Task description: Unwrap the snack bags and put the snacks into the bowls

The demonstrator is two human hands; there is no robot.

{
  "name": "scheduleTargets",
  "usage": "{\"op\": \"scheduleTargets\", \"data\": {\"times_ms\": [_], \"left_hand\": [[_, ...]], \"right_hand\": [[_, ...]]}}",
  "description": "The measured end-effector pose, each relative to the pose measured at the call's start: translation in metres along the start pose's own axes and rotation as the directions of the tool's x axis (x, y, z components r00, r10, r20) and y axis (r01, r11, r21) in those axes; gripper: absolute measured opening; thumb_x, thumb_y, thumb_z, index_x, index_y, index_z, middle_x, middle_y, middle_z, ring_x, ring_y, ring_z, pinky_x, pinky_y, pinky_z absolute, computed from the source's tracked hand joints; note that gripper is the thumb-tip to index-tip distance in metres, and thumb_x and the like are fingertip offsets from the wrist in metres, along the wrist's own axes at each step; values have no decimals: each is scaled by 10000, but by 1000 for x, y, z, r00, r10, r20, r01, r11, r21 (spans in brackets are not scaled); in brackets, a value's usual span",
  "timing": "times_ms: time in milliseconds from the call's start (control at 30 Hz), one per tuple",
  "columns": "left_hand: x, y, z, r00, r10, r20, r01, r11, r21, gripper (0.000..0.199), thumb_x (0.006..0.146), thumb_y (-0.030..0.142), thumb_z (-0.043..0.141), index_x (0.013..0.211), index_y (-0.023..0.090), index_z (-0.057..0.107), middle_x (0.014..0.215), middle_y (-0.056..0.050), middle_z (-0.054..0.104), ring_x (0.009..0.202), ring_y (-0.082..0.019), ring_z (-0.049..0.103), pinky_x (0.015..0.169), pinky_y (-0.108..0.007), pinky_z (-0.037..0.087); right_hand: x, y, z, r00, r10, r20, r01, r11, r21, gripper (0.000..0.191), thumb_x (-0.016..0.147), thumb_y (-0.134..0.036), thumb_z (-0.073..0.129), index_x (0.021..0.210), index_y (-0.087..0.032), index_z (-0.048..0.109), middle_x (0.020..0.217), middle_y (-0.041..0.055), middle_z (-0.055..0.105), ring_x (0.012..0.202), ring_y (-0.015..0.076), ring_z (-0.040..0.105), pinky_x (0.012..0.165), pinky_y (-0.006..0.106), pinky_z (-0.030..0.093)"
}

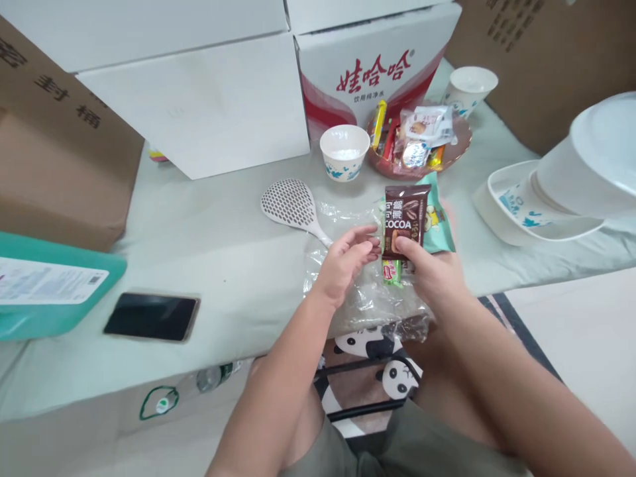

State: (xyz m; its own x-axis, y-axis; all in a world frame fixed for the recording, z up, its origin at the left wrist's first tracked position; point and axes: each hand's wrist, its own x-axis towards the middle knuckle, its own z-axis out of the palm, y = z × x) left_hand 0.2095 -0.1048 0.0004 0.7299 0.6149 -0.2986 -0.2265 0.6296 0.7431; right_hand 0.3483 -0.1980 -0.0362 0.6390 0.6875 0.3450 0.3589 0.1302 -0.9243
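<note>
"Firstly, what is being risked here?"

"A spill of the stack is being risked: the cocoa packet (pixel 407 209), the teal packet (pixel 440 232) and, apparently, the green packet (pixel 391 270) are being gathered in the right hand (pixel 440 275), so slippage is being invited by their slick wrappers. Breakage of the contents is also being risked by thumb pressure."

"And the left hand (pixel 344 262)?"

"It is being held loosely open, fingers parted and bent; whether a wrapper is being touched cannot be told. The cocoa packet is being pinched under the right thumb."

"What of the film (pixel 368 301)?"

"It is being left overhanging the front edge of the table (pixel 223 245); a snag by a forearm is therefore being risked."

"How is the cocoa packet being presented?"

"Nearly upright above the film, before the bowl (pixel 460 149); glossy dark brown and white lettering are being displayed, the biscuit picture being partly covered."
</note>
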Motion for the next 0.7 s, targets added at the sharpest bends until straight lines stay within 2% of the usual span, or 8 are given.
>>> {"op": "scheduleTargets", "data": {"times_ms": [67,167,300,367,467,600,700], "left_hand": [[2,3,1,1000,-18,-17,18,999,-34,234,781,214,765,1013,191,757,909,-18,714,841,-126,694,849,-267,533],[7,5,0,999,-33,-35,31,998,-56,256,770,243,765,1018,182,757,911,-23,714,832,-131,704,844,-274,543],[16,10,-3,998,-22,-51,18,997,-71,274,728,272,784,976,158,761,891,-24,712,805,-129,710,821,-265,563],[21,12,-3,997,8,-80,-15,996,-87,251,707,280,792,920,153,756,859,-20,710,782,-123,712,798,-251,570],[26,13,-3,990,67,-128,-82,990,-115,202,700,286,787,851,162,733,810,-7,704,748,-113,708,771,-236,578],[28,13,-4,982,97,-164,-117,986,-120,185,694,290,787,814,165,722,763,-1,690,720,-111,704,746,-226,587],[25,15,-7,978,84,-193,-106,989,-106,174,685,285,790,795,167,722,755,-5,689,712,-118,701,734,-230,592]], "right_hand": [[26,-11,-9,1000,-23,10,23,1000,-15,742,825,-350,734,1487,-413,404,1300,38,666,1143,295,718,962,522,632],[76,-30,-27,990,-137,35,142,972,-188,753,804,-339,744,1473,-400,405,1384,43,616,1295,338,629,1071,583,562],[148,-39,-45,964,-251,85,262,854,-449,680,774,-317,799,1389,-364,512,1470,86,552,1437,395,463,1212,640,407],[178,-32,-48,963,-252,95,263,806,-530,663,772,-330,821,1373,-359,545,1528,88,499,1432,398,451,1226,632,376],[208,-13,-47,976,-181,119,216,787,-578,696,749,-352,862,1376,-381,561,1598,25,435,1374,373,493,1223,629,365],[230,9,-40,970,-93,226,216,759,-615,684,789,-369,848,1409,-363,557,1667,-19,365,1396,337,455,1235,602,334],[245,21,-36,958,-68,277,236,735,-636,696,775,-384,850,1414,-305,585,1694,15,363,1412,352,453,1219,589,354]]}}
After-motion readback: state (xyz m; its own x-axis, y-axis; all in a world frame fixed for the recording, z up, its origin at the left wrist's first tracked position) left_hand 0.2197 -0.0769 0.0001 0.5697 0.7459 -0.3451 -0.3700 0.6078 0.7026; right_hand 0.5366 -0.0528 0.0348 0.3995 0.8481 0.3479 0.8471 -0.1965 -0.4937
